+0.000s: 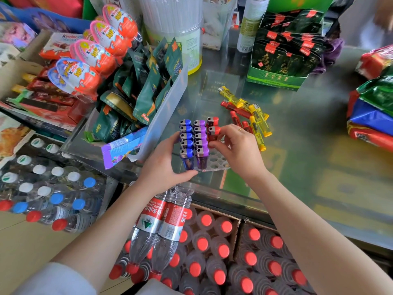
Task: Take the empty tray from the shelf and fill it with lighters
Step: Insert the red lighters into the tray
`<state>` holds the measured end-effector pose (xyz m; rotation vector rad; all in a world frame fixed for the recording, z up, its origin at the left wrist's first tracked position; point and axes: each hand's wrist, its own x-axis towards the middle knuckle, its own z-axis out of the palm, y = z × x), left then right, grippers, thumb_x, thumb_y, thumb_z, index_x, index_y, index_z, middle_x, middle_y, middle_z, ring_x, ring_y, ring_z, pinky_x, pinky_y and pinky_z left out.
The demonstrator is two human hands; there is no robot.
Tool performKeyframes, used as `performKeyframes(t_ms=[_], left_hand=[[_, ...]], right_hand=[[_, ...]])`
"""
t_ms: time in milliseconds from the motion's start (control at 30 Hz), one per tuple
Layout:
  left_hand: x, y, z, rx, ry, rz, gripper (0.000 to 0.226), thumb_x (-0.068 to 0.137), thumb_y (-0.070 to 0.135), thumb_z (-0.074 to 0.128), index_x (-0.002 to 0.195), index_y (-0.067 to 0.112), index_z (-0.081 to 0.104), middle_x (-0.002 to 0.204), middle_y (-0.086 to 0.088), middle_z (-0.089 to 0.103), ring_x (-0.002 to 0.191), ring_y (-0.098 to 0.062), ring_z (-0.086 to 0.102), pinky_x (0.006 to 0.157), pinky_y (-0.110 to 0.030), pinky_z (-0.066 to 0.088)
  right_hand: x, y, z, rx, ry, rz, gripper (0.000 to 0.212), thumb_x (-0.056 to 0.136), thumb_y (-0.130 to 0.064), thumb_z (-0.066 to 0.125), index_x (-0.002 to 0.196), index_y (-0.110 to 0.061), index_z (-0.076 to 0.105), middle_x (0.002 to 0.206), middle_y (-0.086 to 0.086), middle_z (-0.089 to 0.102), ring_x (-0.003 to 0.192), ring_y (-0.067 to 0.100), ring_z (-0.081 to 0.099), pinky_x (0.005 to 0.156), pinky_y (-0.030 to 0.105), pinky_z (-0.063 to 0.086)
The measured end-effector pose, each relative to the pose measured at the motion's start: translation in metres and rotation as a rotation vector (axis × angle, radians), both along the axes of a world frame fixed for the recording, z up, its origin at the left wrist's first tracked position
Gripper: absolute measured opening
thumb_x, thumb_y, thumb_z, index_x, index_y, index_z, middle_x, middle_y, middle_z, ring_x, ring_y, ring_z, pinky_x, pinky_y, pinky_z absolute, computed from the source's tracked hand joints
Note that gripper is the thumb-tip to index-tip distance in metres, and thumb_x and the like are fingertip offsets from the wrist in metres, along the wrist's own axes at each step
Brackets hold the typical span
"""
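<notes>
Standing red lighter (213,134) in right grip (234,145), left grip (168,160) steadying tray (214,165).

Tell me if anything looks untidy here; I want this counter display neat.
Red lighters and yellow lighters lie loose in a crisscrossed heap on the glass counter, beside the tray rather than slotted in. The blue and purple rows stand upright and orderly.
</notes>
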<state>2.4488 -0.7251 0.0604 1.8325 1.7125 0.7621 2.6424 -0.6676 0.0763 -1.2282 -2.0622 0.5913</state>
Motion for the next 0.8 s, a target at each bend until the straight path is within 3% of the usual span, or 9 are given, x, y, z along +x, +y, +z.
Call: performKeyframes(t_ms=[167,267,400,500,567,667,800], left_hand=[[0.002,0.000,0.000,0.000,-0.001,0.011,0.081,0.059,0.048,0.075,0.128,0.022,0.042,0.124,0.007,0.052,0.116,-0.005,0.046,0.094,-0.026,0.039],[0.002,-0.001,-0.001,0.006,-0.004,0.011,0.081,0.060,0.049,0.075,0.129,0.022,0.042,0.124,0.005,0.053,0.116,-0.007,0.046,0.095,-0.031,0.042],[0.003,-0.002,0.000,0.004,0.004,0.022,0.081,0.062,0.040,0.079,0.130,0.020,0.040,0.127,0.005,0.051,0.117,-0.007,0.045,0.094,-0.025,0.037],[0.004,-0.001,0.000,0.000,0.022,0.026,0.083,0.059,0.052,0.073,0.130,0.022,0.040,0.125,0.005,0.052,0.116,-0.007,0.045,0.092,-0.027,0.039],[0.005,0.000,0.000,0.001,0.031,0.047,0.086,0.057,0.058,0.065,0.131,0.023,0.039,0.124,0.005,0.051,0.115,-0.007,0.045,0.089,-0.025,0.038],[0.006,0.000,0.000,0.012,0.056,0.063,0.087,0.056,0.060,0.062,0.130,0.021,0.040,0.123,0.004,0.052,0.114,-0.008,0.044,0.087,-0.026,0.039],[0.006,0.000,0.002,-0.005,0.051,0.067,0.088,0.055,0.061,0.061,0.131,0.024,0.039,0.124,0.007,0.050,0.113,-0.001,0.042,0.087,-0.024,0.036]], right_hand=[[-0.002,-0.002,-0.001,-0.045,0.052,-0.052,0.019,0.077,-0.018,0.071,0.090,-0.006,0.065,0.082,0.003,0.065,0.060,-0.007,0.041,0.057,0.006,0.033],[-0.004,-0.003,0.001,-0.053,0.011,-0.074,0.020,0.076,-0.020,0.071,0.090,-0.007,0.065,0.086,0.005,0.067,0.063,0.003,0.043,0.058,0.014,0.033],[0.013,-0.002,0.007,-0.065,-0.031,-0.055,0.023,0.075,-0.025,0.072,0.091,-0.011,0.063,0.089,0.001,0.065,0.081,0.013,0.051,0.071,0.023,0.038],[0.034,0.007,0.007,0.003,0.034,-0.292,0.007,0.084,-0.017,0.060,0.085,-0.011,0.064,0.088,0.004,0.065,0.083,0.025,0.056,0.071,0.024,0.037],[0.047,0.018,0.005,-0.019,0.020,-0.501,0.014,0.087,-0.012,0.050,0.089,-0.009,0.063,0.097,0.011,0.063,0.089,0.033,0.056,0.073,0.030,0.039],[0.059,0.031,0.001,-0.117,-0.019,-0.617,0.019,0.087,-0.010,0.046,0.096,-0.009,0.063,0.106,0.014,0.060,0.094,0.033,0.055,0.076,0.032,0.040],[0.051,0.030,-0.001,-0.156,-0.054,-0.570,0.016,0.087,-0.022,0.054,0.092,-0.010,0.064,0.104,0.013,0.058,0.097,0.030,0.054,0.071,0.030,0.040]])
